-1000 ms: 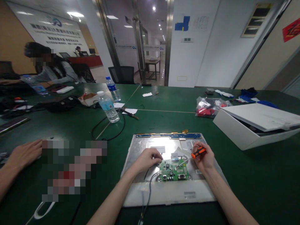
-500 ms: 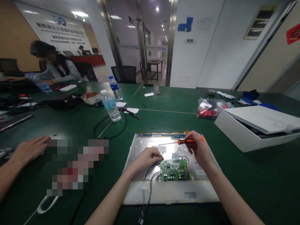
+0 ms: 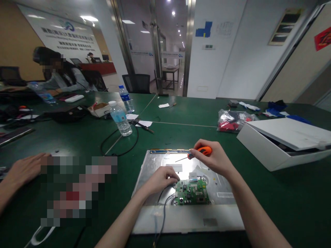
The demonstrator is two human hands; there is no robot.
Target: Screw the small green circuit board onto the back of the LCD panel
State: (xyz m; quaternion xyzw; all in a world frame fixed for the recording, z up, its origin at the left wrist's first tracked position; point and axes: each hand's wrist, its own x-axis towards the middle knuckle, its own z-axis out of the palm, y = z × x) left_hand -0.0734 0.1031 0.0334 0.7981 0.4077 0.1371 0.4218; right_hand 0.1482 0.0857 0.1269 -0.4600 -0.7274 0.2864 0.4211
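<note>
A flat metal display panel (image 3: 223, 184) lies on the green table, with a green circuit board (image 3: 191, 193) at its middle. My left hand (image 3: 160, 179) rests at the board's upper left corner, thumb and fingers pinched together. Whatever is between those fingertips is too small to make out. Dark cables (image 3: 164, 217) run from beneath that hand down over the panel's near edge. In my right hand (image 3: 216, 160) is a screwdriver with an orange and black handle (image 3: 206, 150). Its thin shaft points left above the panel, apart from the board. A narrow blue strip board (image 3: 168, 151) lines the panel's far edge.
An open white box (image 3: 269, 151) stands to the right, with a plastic bag (image 3: 230, 120) behind it. Water bottles (image 3: 120, 119) and a looped black cable (image 3: 137, 139) are at left. Another person's hand (image 3: 26, 168) lies on the table at far left.
My right hand has moved left with the screwdriver, and its fingers now wrap over the handle nearer the shaft. My left hand keeps its pinch at the board's corner. The view has shifted slightly.
</note>
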